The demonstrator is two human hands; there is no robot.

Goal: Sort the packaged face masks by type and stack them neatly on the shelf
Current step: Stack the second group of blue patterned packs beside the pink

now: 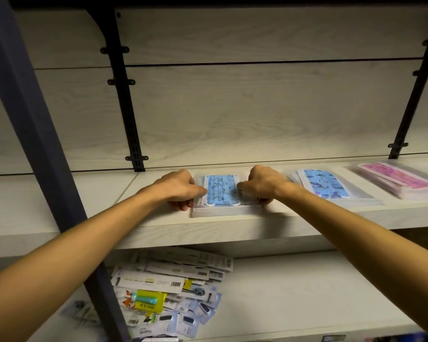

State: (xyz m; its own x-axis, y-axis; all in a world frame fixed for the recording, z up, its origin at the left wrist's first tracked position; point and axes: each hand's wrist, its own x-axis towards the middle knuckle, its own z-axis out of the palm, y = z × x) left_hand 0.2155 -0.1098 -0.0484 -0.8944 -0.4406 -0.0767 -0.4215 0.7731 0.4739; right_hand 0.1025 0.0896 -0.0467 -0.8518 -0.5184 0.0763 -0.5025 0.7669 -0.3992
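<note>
Pale wooden shelf (pixel 232 225) carries three mask stacks. My left hand (pixel 178 188) and right hand (pixel 262 185) pinch the blue stack (pixel 220 191) at nine and three o'clock. Uneven squeezing could slide slippery packets off the front edge.

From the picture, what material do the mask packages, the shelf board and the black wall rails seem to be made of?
Mask packages: thin clear plastic film, glossy, since the blue printed masks show through; the masks themselves look like pleated non-woven fabric.
Shelf board: likely laminated wood board, matte, with a pale printed grain.
Black wall rails: probably painted metal, judging by the slotted strip and thin brackets.
</note>
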